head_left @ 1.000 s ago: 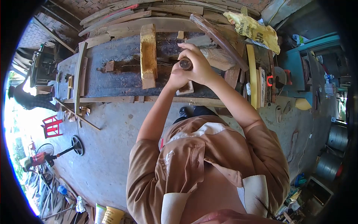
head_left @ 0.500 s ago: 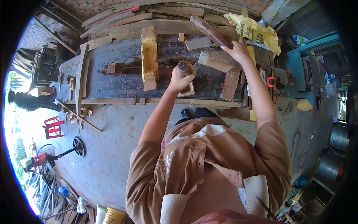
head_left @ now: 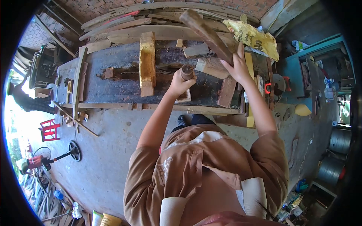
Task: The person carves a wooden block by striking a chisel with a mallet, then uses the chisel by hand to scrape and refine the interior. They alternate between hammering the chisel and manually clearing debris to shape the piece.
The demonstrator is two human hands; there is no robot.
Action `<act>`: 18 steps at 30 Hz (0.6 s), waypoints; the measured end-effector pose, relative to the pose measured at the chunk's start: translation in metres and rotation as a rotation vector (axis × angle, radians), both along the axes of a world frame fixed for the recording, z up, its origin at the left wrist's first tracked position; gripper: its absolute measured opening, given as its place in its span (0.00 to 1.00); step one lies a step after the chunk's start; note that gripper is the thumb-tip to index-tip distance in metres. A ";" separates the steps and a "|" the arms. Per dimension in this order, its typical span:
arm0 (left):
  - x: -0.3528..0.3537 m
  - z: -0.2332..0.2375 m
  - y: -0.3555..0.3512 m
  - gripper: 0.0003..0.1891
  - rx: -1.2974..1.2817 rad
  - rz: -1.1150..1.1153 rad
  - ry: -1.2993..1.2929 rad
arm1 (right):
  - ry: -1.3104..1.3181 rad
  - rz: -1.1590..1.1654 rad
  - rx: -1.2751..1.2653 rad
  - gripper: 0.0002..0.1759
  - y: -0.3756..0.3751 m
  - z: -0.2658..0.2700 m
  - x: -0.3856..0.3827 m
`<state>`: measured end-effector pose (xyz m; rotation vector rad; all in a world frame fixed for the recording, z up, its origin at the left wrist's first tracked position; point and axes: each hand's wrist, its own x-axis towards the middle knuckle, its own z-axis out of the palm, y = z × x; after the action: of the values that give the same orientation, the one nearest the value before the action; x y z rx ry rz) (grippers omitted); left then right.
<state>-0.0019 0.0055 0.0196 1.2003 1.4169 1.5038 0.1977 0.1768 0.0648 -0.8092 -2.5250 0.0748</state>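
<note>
The long wooden bar (head_left: 208,34) gripped in the right hand (head_left: 240,69) could, if swung askew, miss the round-ended handle (head_left: 187,71) clasped in the left hand (head_left: 180,83) and bruise its exposed fingers.

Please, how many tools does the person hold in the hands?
2: a round-ended handle in the left hand, and a long brown club in the right hand. The handle's lower part is hidden.
</note>
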 end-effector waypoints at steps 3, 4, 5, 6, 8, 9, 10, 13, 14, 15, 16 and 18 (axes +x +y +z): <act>-0.001 0.000 0.003 0.10 -0.037 -0.057 -0.032 | 0.216 0.096 -0.528 0.25 -0.040 0.054 0.014; -0.001 0.002 0.005 0.10 -0.066 -0.083 -0.055 | 0.299 0.138 -0.981 0.25 -0.050 0.061 0.021; 0.000 0.004 0.007 0.10 -0.063 -0.082 -0.055 | 0.333 0.156 -1.015 0.25 -0.061 0.063 0.026; 0.001 0.008 0.007 0.11 -0.077 -0.098 -0.045 | 0.370 0.175 -1.048 0.25 -0.071 0.065 0.029; 0.002 0.009 0.008 0.11 -0.090 -0.115 -0.031 | 0.142 0.164 -0.826 0.25 -0.078 0.060 0.036; 0.003 0.007 0.008 0.11 -0.072 -0.115 -0.041 | 0.079 0.172 -0.825 0.25 -0.079 0.064 0.038; 0.004 0.005 0.008 0.11 -0.056 -0.114 -0.050 | 0.017 0.179 -0.826 0.25 -0.082 0.070 0.040; 0.001 0.003 0.007 0.11 -0.077 -0.129 -0.033 | 0.086 0.043 -0.857 0.25 -0.086 0.089 0.042; 0.001 0.003 0.006 0.11 -0.084 -0.127 -0.033 | 0.225 0.056 -0.868 0.25 -0.083 0.079 0.046; 0.002 0.007 0.006 0.11 -0.092 -0.123 -0.064 | 0.324 0.039 -0.971 0.26 -0.084 0.079 0.046; 0.003 0.009 0.006 0.11 -0.098 -0.120 -0.096 | 0.424 0.020 -1.071 0.26 -0.085 0.081 0.046; 0.005 0.009 0.008 0.11 -0.096 -0.109 -0.057 | 0.474 0.080 -1.084 0.26 -0.086 0.067 0.047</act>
<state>0.0029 0.0136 0.0290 1.1483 1.3485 1.3702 0.2450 0.0913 0.1317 -0.8912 -1.9256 1.5476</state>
